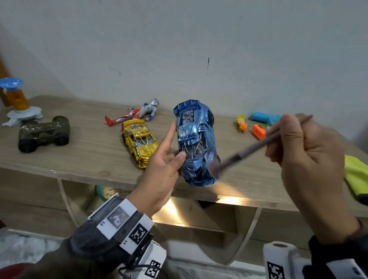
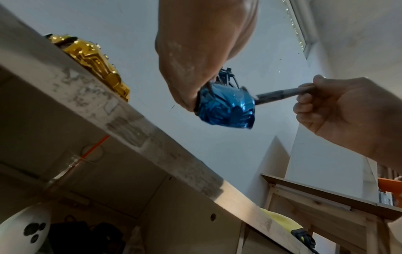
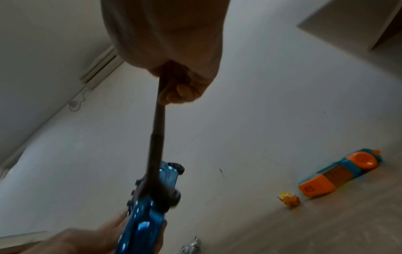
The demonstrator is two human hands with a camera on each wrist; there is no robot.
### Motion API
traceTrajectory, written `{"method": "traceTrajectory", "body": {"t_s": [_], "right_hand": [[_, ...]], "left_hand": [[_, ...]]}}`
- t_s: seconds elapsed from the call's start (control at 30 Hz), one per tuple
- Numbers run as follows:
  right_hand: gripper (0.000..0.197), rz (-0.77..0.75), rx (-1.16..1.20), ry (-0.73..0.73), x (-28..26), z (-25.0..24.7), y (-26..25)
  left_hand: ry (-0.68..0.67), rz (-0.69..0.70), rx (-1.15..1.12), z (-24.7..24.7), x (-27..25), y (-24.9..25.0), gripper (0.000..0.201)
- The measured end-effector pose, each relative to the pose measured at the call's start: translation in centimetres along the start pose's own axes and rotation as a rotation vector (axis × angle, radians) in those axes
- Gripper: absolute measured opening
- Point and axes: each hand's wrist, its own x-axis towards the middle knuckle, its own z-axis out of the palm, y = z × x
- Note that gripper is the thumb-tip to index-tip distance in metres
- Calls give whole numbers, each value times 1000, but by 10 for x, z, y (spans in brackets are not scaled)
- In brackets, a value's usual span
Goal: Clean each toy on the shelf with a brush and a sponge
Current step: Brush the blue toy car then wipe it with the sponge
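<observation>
Pale wood-grain shelf top (image 1: 88, 155) against a plain white wall, toys spread across it, a shiny gold toy car (image 1: 139, 142) just left of the left fingers. Left hand (image 1: 162, 170) grips the glossy blue toy car (image 1: 196, 144) above the shelf, index finger straight, thumb on the roof; right hand (image 1: 306, 154) has fingers curled round a thin dark-handled brush (image 1: 251, 147), bristles on the car's right front. Right wrist view alone shows an orange-and-teal plastic toy (image 3: 339, 175) right of the brush.

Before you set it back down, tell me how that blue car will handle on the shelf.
The blue toy car looks rigid, with a glossy chrome-like shell, so it is probably slippery in the left hand. Its wheels show in the right wrist view, so it may roll on the smooth shelf if nudged. The thin struts on its top could be fragile.
</observation>
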Motion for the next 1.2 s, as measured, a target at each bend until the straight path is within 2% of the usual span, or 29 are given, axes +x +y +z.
{"method": "traceTrajectory", "body": {"t_s": [0.13, 0.27, 0.33, 0.4, 0.5, 0.7, 0.8, 0.9, 0.97, 1.03, 1.13, 1.2], "right_hand": [[31, 6, 97, 133, 3, -3, 0], [23, 16, 128, 66, 3, 1, 2], [30, 50, 30, 64, 4, -2, 5], [34, 56, -19, 147, 6, -7, 7], [29, 10, 79, 227, 5, -10, 3], [31, -98, 30, -52, -5, 2, -4], [33, -188, 26, -12, -6, 1, -9], [26, -281, -13, -78, -7, 5, -15], [30, -286, -82, -124, -10, 8, -14], [34, -274, -62, -93, -12, 9, -14], [26, -279, 24, -49, -10, 9, -14], [23, -265, -3, -118, -9, 11, -13]], "left_hand": [[-44, -12, -2, -3, 2, -5, 68], [-69, -18, 40, 0, 1, -8, 68], [-59, -29, 49, 1, 0, -9, 69], [-29, -28, 75, 2, -1, -8, 70], [24, 13, 120, 5, -3, -6, 74], [98, 132, 310, 12, -8, -11, 78], [128, 175, 403, 12, -11, -9, 75], [140, 228, 428, 13, -13, -7, 76], [147, 237, 451, 12, -13, -7, 75], [149, 225, 460, 12, -13, -7, 74], [151, 223, 461, 12, -12, -7, 74], [141, 231, 441, 12, -12, -7, 76]]}}
